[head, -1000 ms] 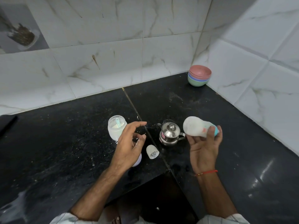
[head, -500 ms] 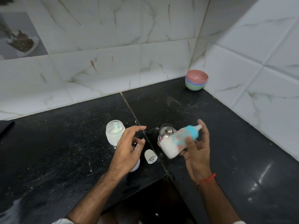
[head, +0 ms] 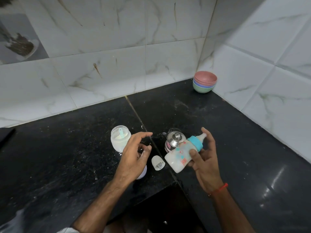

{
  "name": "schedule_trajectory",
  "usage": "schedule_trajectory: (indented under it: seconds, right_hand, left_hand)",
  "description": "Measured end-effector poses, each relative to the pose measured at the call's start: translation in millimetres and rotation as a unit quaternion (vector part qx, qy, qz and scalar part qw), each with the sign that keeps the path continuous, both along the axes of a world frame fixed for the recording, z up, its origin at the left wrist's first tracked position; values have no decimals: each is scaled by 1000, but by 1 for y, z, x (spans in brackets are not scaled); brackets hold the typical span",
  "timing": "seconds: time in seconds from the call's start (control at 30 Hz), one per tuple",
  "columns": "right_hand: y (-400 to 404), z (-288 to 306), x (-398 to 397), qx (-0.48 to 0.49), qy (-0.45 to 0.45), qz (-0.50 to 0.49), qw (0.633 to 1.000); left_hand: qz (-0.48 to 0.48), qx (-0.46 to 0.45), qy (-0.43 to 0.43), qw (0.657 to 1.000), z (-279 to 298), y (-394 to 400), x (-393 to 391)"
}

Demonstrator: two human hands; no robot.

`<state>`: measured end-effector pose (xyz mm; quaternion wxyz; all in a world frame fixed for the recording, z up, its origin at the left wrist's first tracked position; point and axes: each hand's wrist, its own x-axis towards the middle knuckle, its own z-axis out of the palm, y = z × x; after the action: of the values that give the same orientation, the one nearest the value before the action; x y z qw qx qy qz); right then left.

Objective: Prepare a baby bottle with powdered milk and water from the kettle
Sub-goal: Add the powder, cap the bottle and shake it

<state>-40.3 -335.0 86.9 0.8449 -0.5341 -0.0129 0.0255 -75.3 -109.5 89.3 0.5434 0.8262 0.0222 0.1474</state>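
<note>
My right hand [head: 206,163] has a grip on the baby bottle [head: 182,153], now tilted with its teat up and away from me, where a second ago it lay flipped the other way: I read this as mid-shake, mixing powder and water. It hangs above the surface [head: 67,157], just in front of the steel kettle [head: 174,140]. My left hand [head: 134,155] hovers released, fingers loose, holding nothing, beside the open powder jar [head: 120,138]. The bottle cap [head: 157,163] lies on its side between my hands, probably what goes on next
</note>
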Motion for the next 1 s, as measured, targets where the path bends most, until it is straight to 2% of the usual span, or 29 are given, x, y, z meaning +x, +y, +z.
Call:
schedule_trajectory:
  seconds: [0.07,0.13,0.17,0.23,0.3,0.33,0.4,0.43,0.47,0.5,0.53,0.6,0.63,0.67,0.8,1.0]
  right_hand:
    - [-1,-2,3,62,-3,-73,995]
    - [-5,-4,12,155,25,-178,971]
    - [-4,-4,14,169,35,-182,968]
    - [1,-6,8,97,29,-82,991]
    - [7,-5,-2,2,16,39,999]
    - [5,-4,-3,5,7,46,999]
    - [2,-3,7,104,11,-65,992]
    - [1,-2,13,170,30,-137,975]
    - [0,-2,19,208,43,-188,959]
    - [2,-3,19,203,48,-197,958]
    - [5,-4,16,158,43,-160,973]
    - [12,-4,3,5,0,5,1000]
    - [15,-4,-3,-52,-24,85,995]
    - [18,-5,-5,-79,-31,124,989]
    - [25,5,12,-27,-3,43,999]
    - [40,31,61,-173,-99,53,978]
  left_hand:
    - [7,0,1,1000,0,3,1]
    - [16,-5,6,1000,-1,3,2]
    - [15,-7,8,1000,-2,2,1]
    - [3,-9,5,1000,-3,-1,-1]
    - [-6,-8,0,1000,-3,-2,-1]
    - [-4,-8,0,1000,-2,-2,0]
    - [5,-15,0,1000,0,-2,0]
    - [9,-16,1,1000,0,-1,-1]
    - [11,-17,3,1000,0,0,-1]
    - [11,-17,6,1000,-1,1,-3]
    - [10,-16,9,1000,-2,2,-4]
    - [8,-6,11,1000,-2,5,-6]
    - [9,0,11,1000,-2,7,-6]
    - [13,4,10,1000,-1,8,-5]
    - [28,-4,7,1000,-2,11,-6]
    - [43,-30,12,999,-5,29,-16]
